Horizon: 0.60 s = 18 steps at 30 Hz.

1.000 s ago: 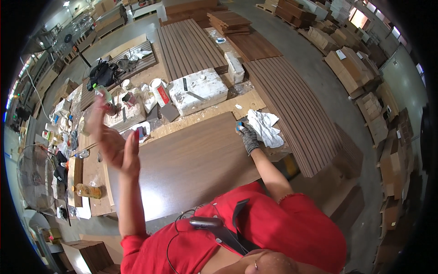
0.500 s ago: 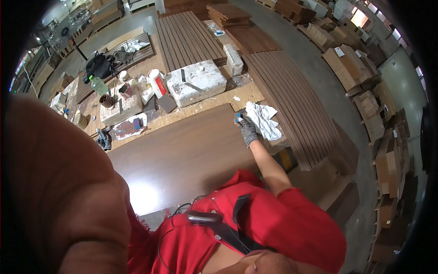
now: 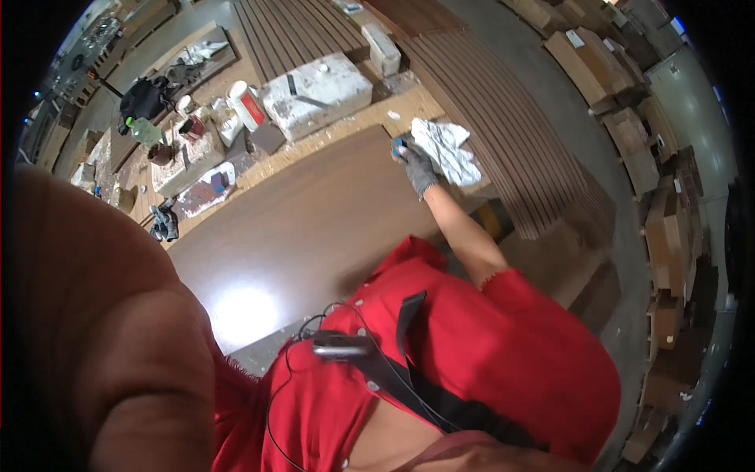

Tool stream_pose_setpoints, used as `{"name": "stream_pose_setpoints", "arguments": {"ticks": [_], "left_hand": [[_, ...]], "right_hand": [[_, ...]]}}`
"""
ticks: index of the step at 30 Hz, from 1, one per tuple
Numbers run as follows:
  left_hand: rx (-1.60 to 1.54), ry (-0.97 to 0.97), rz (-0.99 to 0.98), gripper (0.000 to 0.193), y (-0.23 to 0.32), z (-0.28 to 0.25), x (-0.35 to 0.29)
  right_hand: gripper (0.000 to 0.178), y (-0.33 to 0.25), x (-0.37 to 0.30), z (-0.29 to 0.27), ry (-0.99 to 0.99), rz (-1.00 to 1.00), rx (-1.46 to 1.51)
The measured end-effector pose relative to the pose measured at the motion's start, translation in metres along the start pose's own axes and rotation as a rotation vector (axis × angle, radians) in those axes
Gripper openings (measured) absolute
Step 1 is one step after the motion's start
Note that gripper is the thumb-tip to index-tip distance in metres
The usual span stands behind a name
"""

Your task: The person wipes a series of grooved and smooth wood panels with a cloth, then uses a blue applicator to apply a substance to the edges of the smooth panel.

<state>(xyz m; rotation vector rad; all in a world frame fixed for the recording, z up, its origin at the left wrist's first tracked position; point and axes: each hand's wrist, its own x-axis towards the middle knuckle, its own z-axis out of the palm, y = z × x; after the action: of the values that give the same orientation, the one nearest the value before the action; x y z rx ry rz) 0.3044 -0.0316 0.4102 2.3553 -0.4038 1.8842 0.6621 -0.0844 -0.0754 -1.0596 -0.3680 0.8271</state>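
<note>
Above the frame's middle, the gloved right hand curls around a small blue block, which peeks out at its top left, by the top right corner of the brown board. The big bare left hand fills the lower left; I can't tell if it's open or holding anything.
</note>
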Motion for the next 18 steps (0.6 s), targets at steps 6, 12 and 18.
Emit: {"name": "stream_pose_setpoints", "arguments": {"ticks": [6,12,18], "left_hand": [[0.065,0.01,0.056,0.055,-0.009,-0.012,0.009],[0.082,0.003,0.102,0.054,0.014,-0.013,0.023],[0.063,-0.008,0.03,0.054,-0.004,-0.002,0.005]], "right_hand": [[0.028,0.002,-0.004,0.01,0.004,0.005,0.023],[0.012,0.01,0.014,0.001,-0.27,-0.149,-0.044],[0.027,-0.007,-0.003,0.016,0.072,0.093,0.029]]}}
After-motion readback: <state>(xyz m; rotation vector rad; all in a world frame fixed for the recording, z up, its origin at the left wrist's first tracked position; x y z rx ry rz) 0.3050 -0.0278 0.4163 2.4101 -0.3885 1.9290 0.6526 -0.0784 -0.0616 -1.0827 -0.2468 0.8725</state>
